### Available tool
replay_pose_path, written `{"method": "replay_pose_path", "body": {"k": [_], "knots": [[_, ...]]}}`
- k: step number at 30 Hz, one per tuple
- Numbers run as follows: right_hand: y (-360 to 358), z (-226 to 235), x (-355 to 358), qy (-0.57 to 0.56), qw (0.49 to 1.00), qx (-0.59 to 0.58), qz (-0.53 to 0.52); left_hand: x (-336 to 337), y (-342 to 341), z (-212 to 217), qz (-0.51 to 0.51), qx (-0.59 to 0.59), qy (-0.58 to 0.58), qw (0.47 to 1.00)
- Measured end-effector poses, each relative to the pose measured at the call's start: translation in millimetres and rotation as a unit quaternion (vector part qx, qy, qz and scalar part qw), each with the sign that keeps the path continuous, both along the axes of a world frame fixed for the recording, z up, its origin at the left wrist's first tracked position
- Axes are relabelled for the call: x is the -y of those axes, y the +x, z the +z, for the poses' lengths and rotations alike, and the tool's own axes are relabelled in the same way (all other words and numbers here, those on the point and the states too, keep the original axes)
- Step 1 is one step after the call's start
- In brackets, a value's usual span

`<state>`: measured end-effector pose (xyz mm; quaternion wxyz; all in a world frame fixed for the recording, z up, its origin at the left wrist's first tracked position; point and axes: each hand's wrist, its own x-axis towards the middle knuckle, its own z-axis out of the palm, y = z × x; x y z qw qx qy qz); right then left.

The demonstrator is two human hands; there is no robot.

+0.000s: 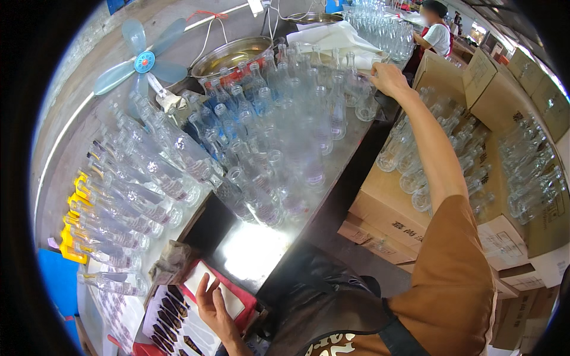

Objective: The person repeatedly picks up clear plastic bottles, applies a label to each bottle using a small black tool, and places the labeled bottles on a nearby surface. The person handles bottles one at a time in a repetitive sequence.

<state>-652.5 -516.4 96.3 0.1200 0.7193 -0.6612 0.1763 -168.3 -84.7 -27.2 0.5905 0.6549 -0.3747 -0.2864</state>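
Clear glass bottles stand close together on the metal table. At their far right end, near the table edge, my right hand reaches out with its fingers curled at the upper part of a clear bottle; the fingertips are partly hidden. My left hand is low in the view with its fingers apart, holding nothing. It hovers beside a white pad on a red cloth and a sheet of dark labels. Further left, more bottles stand in rows by yellow holders.
A blue fan and a wide metal basin are behind the bottles. Open cardboard boxes of bottles stand to the right. A crumpled cloth lies near the labels. Another person works at the far end.
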Motion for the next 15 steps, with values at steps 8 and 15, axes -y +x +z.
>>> {"method": "replay_pose_path", "body": {"k": [8, 15], "knots": [[136, 89, -191, -0.013, 0.951, 0.122, 0.283, -1, -6, 18, -0.101, -0.025, -0.003, 0.995], [324, 31, -238, 0.132, 0.698, 0.358, 0.606, 4, -6, 21, -0.175, 0.074, -0.094, 0.977]]}}
